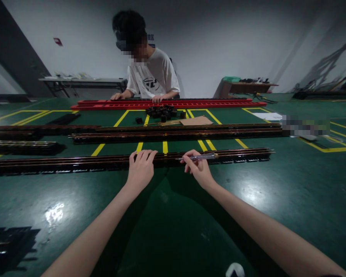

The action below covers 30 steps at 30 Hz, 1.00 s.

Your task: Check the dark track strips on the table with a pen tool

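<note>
A long black rail [83,163] with thin copper-coloured strips runs crosswise in front of me. My left hand [141,167] rests over it, fingers bent onto its far edge; whether they grip it is hard to see. In my right hand [198,167] is a screwdriver [204,156] with a clear handle, held nearly level between thumb and fingers. Its thin tip points left, over the rail, and I cannot tell if it touches.
Beyond lie another black rail [175,134], a cardboard piece [196,120], a pile of small black parts [161,111] and red slotted rails [103,104]. A co-worker [154,73] stands behind these with both hands on the red rails. Dark pieces [8,246] lie near left.
</note>
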Motion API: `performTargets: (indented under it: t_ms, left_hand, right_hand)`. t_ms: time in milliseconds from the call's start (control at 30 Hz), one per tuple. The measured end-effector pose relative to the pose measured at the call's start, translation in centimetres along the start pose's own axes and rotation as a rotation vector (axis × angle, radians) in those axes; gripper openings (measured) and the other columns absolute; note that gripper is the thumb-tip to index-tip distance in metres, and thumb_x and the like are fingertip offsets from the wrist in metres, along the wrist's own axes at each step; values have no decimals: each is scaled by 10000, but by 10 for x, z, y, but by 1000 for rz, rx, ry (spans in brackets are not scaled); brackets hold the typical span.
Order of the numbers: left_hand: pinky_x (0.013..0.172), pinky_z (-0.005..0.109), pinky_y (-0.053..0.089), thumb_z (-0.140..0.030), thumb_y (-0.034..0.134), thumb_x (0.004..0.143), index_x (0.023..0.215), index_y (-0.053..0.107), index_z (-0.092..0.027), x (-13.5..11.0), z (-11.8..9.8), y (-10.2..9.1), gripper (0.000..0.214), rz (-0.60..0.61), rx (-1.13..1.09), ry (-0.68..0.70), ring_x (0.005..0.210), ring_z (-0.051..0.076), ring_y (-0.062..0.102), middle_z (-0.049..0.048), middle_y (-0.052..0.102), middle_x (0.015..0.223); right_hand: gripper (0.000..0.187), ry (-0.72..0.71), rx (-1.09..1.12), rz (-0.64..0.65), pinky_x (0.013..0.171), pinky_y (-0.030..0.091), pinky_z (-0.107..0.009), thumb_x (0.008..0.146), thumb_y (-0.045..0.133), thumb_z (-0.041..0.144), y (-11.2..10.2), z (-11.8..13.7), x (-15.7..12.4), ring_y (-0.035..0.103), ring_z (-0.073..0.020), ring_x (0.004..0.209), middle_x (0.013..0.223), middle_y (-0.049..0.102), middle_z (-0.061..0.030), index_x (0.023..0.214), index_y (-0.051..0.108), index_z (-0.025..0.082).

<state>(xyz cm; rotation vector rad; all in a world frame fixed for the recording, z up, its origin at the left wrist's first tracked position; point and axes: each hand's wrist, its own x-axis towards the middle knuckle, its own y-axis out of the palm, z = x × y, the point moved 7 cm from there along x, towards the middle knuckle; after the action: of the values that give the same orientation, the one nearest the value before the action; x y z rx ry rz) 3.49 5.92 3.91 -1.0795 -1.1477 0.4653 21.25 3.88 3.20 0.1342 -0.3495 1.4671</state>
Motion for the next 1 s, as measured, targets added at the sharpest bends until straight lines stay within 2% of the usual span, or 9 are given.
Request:
performTargets:
  t_ms: [233, 533, 733, 1000]
  left_hand:
    - [1006, 494, 281, -74, 324, 821, 1191, 552, -179, 0, -1, 1, 447, 17, -5, 7, 1129, 260, 507, 112, 605, 1180]
    - [1009, 493, 289, -54, 331, 819, 1192, 554, -173, -1, 2, 3, 451, 21, -41, 0, 1136, 257, 510, 112, 606, 1177]
    - [1008, 491, 290, -41, 334, 815, 1189, 559, -144, -1, 1, 2, 448, 22, -30, -4, 1125, 263, 516, 119, 612, 1167]
    - [1005, 487, 321, 2, 320, 781, 1183, 551, -149, 0, 3, 4, 487, 10, 3, 7, 1127, 255, 518, 107, 612, 1168]
  right_hand:
    - [198, 5, -9, -15, 411, 384, -209, 812, 561, 391, -1, -2, 0, 524, -87, 464, 710, 631, -4, 785, 527, 198]
    - [175, -9, 36, -112, 433, 402, -215, 842, 535, 362, -9, -4, -1, 538, -91, 478, 688, 628, 0, 792, 523, 194]
    - [190, -8, -1, -10, 417, 380, -207, 825, 552, 375, -2, -1, -1, 534, -87, 479, 718, 625, -8, 798, 514, 191]
    - [156, 12, -39, 41, 424, 390, -205, 828, 545, 338, 3, -1, 0, 541, -80, 480, 752, 633, -12, 805, 504, 189]
